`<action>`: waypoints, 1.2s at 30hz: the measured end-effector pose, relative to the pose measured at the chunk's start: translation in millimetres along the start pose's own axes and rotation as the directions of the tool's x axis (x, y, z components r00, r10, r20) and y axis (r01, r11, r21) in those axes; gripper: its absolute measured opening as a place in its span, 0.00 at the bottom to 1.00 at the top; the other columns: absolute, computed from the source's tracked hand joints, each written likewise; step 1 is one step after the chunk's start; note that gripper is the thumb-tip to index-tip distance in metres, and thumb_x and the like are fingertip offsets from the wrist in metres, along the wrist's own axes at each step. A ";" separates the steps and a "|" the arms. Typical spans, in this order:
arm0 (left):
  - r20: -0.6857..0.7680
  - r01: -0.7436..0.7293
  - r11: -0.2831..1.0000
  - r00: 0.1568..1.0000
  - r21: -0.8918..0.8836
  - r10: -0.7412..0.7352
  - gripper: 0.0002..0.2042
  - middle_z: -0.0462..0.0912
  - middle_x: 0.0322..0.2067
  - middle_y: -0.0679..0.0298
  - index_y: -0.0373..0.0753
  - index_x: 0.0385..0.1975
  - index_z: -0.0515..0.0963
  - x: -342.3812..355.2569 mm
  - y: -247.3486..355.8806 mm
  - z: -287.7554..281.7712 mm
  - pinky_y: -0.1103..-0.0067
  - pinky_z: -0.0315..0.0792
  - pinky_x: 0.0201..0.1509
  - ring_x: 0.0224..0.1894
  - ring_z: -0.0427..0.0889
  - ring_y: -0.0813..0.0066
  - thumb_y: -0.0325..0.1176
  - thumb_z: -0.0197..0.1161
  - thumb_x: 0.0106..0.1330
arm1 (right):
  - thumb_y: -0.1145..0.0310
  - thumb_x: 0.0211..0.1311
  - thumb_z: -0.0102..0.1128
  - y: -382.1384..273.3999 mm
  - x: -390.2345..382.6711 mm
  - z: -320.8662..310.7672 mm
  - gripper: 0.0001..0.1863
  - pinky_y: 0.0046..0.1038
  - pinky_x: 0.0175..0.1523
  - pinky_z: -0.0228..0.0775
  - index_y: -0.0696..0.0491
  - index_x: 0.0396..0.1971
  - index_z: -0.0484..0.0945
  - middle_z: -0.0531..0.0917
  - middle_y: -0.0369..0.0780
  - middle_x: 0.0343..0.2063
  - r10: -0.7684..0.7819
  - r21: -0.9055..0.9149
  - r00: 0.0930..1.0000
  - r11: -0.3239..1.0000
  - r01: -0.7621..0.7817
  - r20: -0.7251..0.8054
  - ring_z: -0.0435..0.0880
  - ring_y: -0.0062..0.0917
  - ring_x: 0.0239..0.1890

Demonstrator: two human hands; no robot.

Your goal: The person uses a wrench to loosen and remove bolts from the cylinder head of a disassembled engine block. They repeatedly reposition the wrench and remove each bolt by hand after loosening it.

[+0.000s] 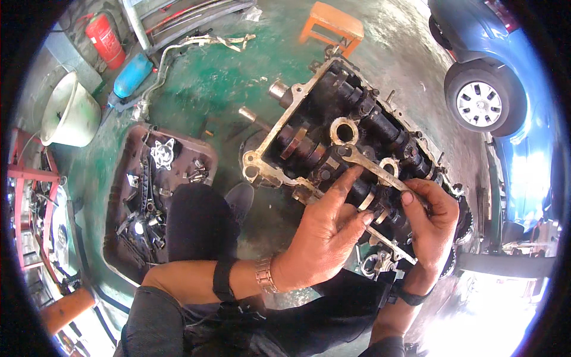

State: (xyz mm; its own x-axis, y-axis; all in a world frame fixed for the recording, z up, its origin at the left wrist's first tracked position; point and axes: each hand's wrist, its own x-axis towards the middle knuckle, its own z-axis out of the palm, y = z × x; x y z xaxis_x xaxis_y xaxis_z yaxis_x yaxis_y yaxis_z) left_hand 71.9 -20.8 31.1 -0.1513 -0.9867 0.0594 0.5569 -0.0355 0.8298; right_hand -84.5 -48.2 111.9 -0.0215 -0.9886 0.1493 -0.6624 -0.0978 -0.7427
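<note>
An open engine cylinder head (321,101), with oily black camshafts and bolted caps, fills the centre-right. A metal wrench (372,164) lies diagonally over it, its left end on a bolt near a round opening. My right hand (429,223) grips the wrench's right end between thumb and curled fingers. My left hand (318,238) has its index finger extended up to the wrench near its left end, its thumb apart on the lower edge of the head; its other fingers are partly hidden.
A tray of metal parts (119,250) sits left of my knee. Around are a white bucket (68,113), red extinguisher (104,41), blue cylinder (132,76), orange stool (330,21), red rack (30,172) and bent pipe (163,65). A blue car (517,154) stands at the right.
</note>
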 end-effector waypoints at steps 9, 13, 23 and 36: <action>0.025 0.001 1.000 1.000 0.022 -0.002 0.30 0.77 0.28 0.66 0.31 0.68 0.50 -1.0 -1.4 0.0 0.87 0.67 0.34 0.28 0.70 0.88 0.23 0.54 0.70 | 0.75 0.59 0.62 0.7 3.9 -3.2 0.09 0.15 0.38 0.63 0.63 0.37 0.80 0.80 0.32 0.28 0.049 0.055 0.998 0.997 -0.051 0.034 0.72 0.11 0.31; 0.034 0.013 0.998 0.999 0.063 -0.015 0.30 0.77 0.29 0.66 0.30 0.68 0.50 -0.6 0.9 -0.7 0.87 0.67 0.34 0.29 0.70 0.88 0.23 0.54 0.70 | 0.74 0.60 0.62 -2.4 7.5 -1.9 0.08 0.15 0.38 0.63 0.63 0.36 0.80 0.80 0.32 0.28 0.012 0.023 1.000 1.000 -0.012 0.007 0.72 0.12 0.30; 0.050 0.111 0.986 0.993 -0.124 -0.106 0.32 0.78 0.30 0.66 0.32 0.69 0.48 3.9 2.9 -2.7 0.87 0.67 0.35 0.30 0.72 0.88 0.24 0.55 0.69 | 0.71 0.61 0.63 10.9 25.5 -0.9 0.10 0.13 0.30 0.56 0.59 0.40 0.81 0.80 0.30 0.28 0.059 0.030 0.998 0.998 -0.058 -0.031 0.70 0.08 0.28; 0.032 0.194 0.966 0.981 -0.172 -0.192 0.34 0.70 0.21 0.77 0.43 0.72 0.49 6.0 8.7 -2.5 0.88 0.56 0.25 0.22 0.62 0.91 0.25 0.58 0.68 | 0.72 0.60 0.64 -24.1 24.6 24.2 0.13 0.18 0.40 0.66 0.60 0.44 0.76 0.78 0.33 0.29 -0.150 -0.041 0.975 0.988 0.146 -0.161 0.73 0.14 0.31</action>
State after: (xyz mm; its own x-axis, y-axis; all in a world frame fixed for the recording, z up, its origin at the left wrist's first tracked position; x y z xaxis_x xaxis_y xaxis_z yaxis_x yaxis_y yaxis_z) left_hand 77.9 -27.4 37.3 -0.2815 -0.9560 -0.0827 0.6486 -0.2531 0.7178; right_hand -50.9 -72.9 117.7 -0.0418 -0.9311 0.3623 -0.6885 -0.2360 -0.6858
